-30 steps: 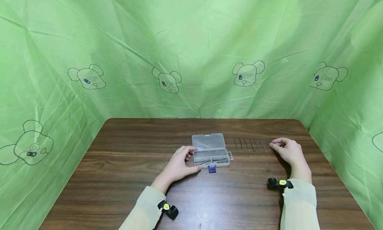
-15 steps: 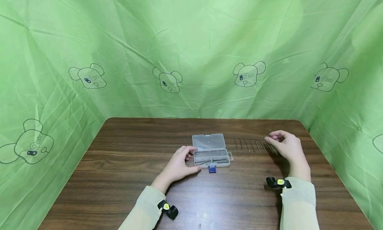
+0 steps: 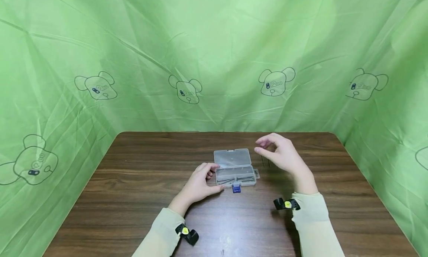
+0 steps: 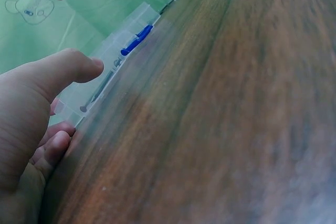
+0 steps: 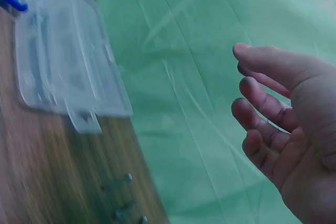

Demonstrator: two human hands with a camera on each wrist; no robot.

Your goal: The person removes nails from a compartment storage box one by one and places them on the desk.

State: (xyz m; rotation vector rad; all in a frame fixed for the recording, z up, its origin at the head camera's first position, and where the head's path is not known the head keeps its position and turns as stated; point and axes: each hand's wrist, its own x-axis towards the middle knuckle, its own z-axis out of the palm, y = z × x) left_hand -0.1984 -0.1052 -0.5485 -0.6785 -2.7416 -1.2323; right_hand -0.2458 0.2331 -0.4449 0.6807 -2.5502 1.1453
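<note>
- We have the clear plastic box lying open a little past the middle of the table, its lid folded back flat toward the far edge.
- Our left hand rests against the box's left end, with the thumb along the near side and the fingers curled at the corner, steadying it rather than lifting it.
- Our right hand hovers above the table just right of the lid. Its fingers are loosely bent, with the thumb and forefinger near each other. We cannot tell whether a nail is pinched between them; the right wrist view shows nothing plainly held.
- Inside the box's tray, several long metal nails lie lengthwise along the near side. The left wrist view shows one with its flat head toward our thumb.
- A small blue latch sticks out from the box's near edge.
- Still on the table, just right of the box, we see two loose nails lying parallel, pointing toward the far edge. The hand hides whatever lies beyond them.
- Our judgement is that the work of getting the nails into the box is well under way. Some are in, at least those two remain out, and the lid is not yet closed.
</note>
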